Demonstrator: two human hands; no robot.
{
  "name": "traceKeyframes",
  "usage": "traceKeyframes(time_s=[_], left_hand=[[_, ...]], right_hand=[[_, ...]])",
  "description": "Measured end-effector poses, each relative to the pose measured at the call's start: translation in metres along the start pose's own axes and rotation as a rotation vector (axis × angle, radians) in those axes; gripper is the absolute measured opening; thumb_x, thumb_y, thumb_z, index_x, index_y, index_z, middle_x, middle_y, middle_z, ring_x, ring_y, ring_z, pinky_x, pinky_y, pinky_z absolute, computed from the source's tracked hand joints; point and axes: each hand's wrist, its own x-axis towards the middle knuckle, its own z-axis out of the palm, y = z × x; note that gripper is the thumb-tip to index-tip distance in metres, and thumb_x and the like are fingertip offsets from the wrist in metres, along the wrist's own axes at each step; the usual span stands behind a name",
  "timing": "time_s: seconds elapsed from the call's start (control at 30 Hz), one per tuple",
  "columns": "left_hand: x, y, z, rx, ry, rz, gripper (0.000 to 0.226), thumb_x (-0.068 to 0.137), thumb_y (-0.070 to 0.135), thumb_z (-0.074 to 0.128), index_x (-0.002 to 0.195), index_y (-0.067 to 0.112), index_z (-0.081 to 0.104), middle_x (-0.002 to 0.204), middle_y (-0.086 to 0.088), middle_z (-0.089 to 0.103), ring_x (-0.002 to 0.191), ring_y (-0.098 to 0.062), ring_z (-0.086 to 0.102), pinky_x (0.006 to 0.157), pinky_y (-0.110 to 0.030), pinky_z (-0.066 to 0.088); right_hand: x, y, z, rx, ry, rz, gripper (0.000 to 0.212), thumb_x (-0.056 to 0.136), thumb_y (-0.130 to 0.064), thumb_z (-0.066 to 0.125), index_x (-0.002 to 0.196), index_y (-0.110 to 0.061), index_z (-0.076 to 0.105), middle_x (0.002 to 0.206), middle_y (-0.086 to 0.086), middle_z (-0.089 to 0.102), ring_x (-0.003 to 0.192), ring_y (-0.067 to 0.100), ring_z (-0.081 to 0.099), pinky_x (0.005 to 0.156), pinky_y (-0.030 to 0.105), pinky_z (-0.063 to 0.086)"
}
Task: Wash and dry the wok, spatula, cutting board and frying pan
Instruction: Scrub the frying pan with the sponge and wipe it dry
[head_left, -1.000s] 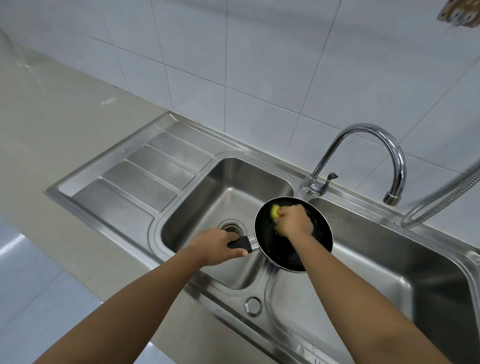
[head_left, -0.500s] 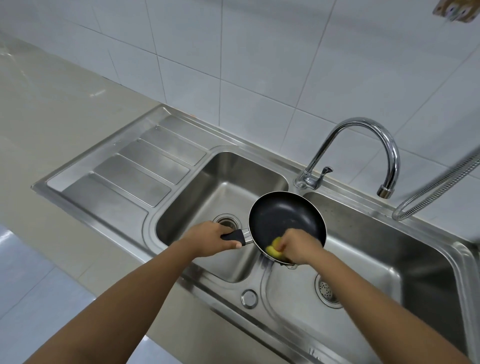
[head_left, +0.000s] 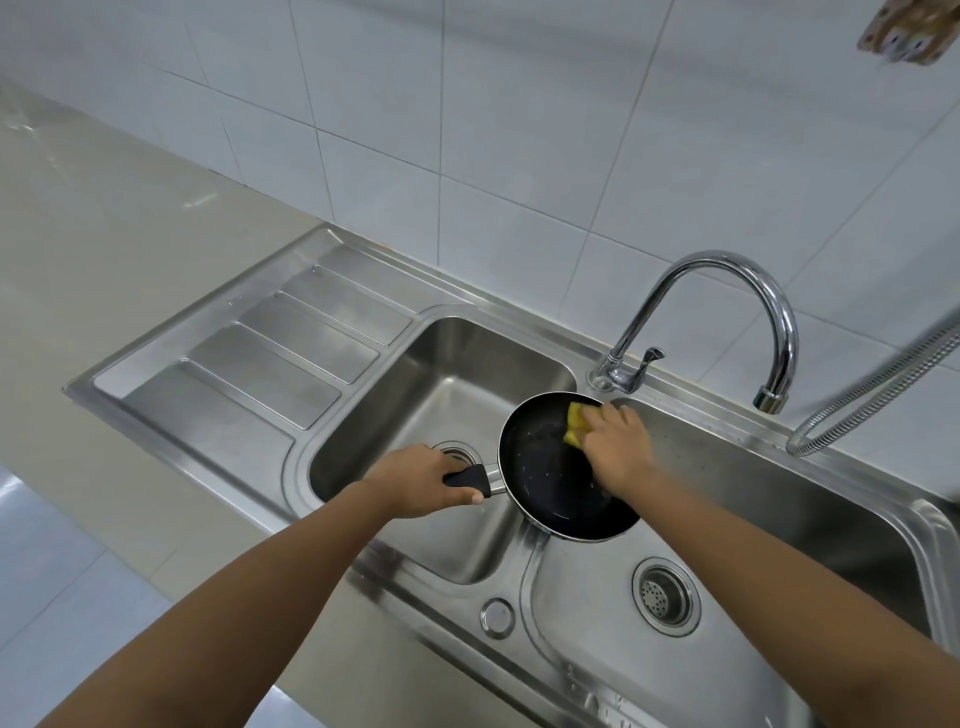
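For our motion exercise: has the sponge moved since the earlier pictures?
Yes. The sponge crossed the frying pan from near rim to far rim, toward the faucet.

The left hand covers most of the frying pan handle and part of the left basin's drain. The right hand hides much of the sponge. The metal hose runs off the right edge. A blurred patterned object far right is cut off at the top.

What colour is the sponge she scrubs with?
Yellow; the sponge shows best in the head view.
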Motion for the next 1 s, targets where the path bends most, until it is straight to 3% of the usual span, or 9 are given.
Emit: traceKeyframes(time_s=[0.17,0.27,0.33,0.4,0.47,0.53,0.7,0.93,1.0], left_hand=[[0.001,-0.003,0.002,-0.023,0.014,-0.012,0.049,0.085,0.073,0.049,0.112,0.035,0.064,0.092,0.008,0.066,0.086,-0.015,0.061,0.068,-0.028,0.045],[0.004,-0.001,-0.002,-0.046,-0.007,-0.005,0.043,0.085,0.072,0.049,0.104,0.036,0.064,0.087,0.009,0.065,0.083,-0.014,0.061,0.062,-0.026,0.041],[0.004,0.000,-0.004,-0.056,-0.020,-0.001,0.042,0.085,0.072,0.050,0.102,0.036,0.064,0.084,0.009,0.064,0.081,-0.013,0.060,0.060,-0.025,0.039],[0.004,0.000,-0.003,-0.049,-0.017,-0.006,0.044,0.084,0.073,0.050,0.104,0.036,0.064,0.085,0.010,0.063,0.082,-0.014,0.060,0.060,-0.026,0.039],[0.003,0.001,-0.001,-0.028,-0.012,-0.013,0.048,0.083,0.074,0.048,0.109,0.036,0.064,0.089,0.010,0.064,0.086,-0.014,0.060,0.064,-0.027,0.042],[0.000,0.001,0.004,-0.028,-0.006,-0.014,0.052,0.083,0.075,0.047,0.111,0.034,0.064,0.091,0.008,0.066,0.086,-0.014,0.061,0.068,-0.029,0.047],[-0.005,0.000,0.016,-0.037,0.015,-0.021,0.055,0.082,0.078,0.044,0.106,0.033,0.065,0.088,0.006,0.066,0.083,-0.016,0.061,0.069,-0.031,0.049],[-0.003,0.001,0.014,-0.033,0.023,-0.028,0.054,0.083,0.077,0.045,0.111,0.035,0.065,0.090,0.006,0.067,0.084,-0.015,0.061,0.068,-0.030,0.048],[-0.001,0.002,0.009,-0.033,0.008,-0.027,0.051,0.083,0.076,0.046,0.109,0.036,0.065,0.085,0.008,0.066,0.081,-0.013,0.060,0.063,-0.028,0.042]], right_hand=[[-0.043,0.002,-0.009,-0.037,-0.145,0.104,0.022,0.089,-0.028,0.055,0.108,-0.023,0.065,0.114,-0.003,0.063,0.118,0.025,0.042,0.096,0.041,0.031],[-0.063,-0.007,-0.019,0.176,-0.296,0.052,0.021,0.088,-0.040,0.053,0.093,-0.024,0.066,0.099,0.003,0.063,0.110,0.026,0.046,0.089,0.038,0.031],[-0.062,-0.022,-0.023,0.352,-0.352,-0.006,0.015,0.087,-0.029,0.049,0.082,-0.022,0.061,0.096,0.006,0.060,0.103,0.028,0.050,0.083,0.037,0.030],[-0.052,-0.040,-0.017,0.504,-0.347,-0.097,0.020,0.090,-0.022,0.045,0.090,-0.021,0.065,0.118,0.002,0.062,0.114,0.032,0.050,0.089,0.039,0.035],[-0.037,-0.053,-0.011,0.623,-0.316,-0.141,0.035,0.096,-0.022,0.041,0.122,-0.032,0.062,0.150,-0.009,0.041,0.130,0.032,0.038,0.106,0.047,0.031],[-0.021,-0.057,-0.010,0.650,-0.267,-0.137,0.045,0.100,-0.022,0.039,0.141,-0.040,0.044,0.160,-0.016,0.017,0.135,0.033,0.030,0.113,0.050,0.026],[0.004,-0.035,-0.005,0.539,-0.187,0.007,0.059,0.097,-0.021,0.046,0.148,-0.043,0.027,0.163,-0.005,0.004,0.138,0.039,0.030,0.111,0.048,0.031],[-0.035,-0.029,0.002,0.520,-0.241,0.124,0.050,0.078,-0.031,0.072,0.118,-0.023,0.043,0.134,0.015,0.044,0.114,0.039,0.055,0.091,0.043,0.049],[-0.046,-0.043,0.001,0.585,-0.240,0.080,0.057,0.082,-0.032,0.070,0.132,-0.028,0.043,0.132,0.013,0.041,0.115,0.037,0.056,0.093,0.040,0.048]])
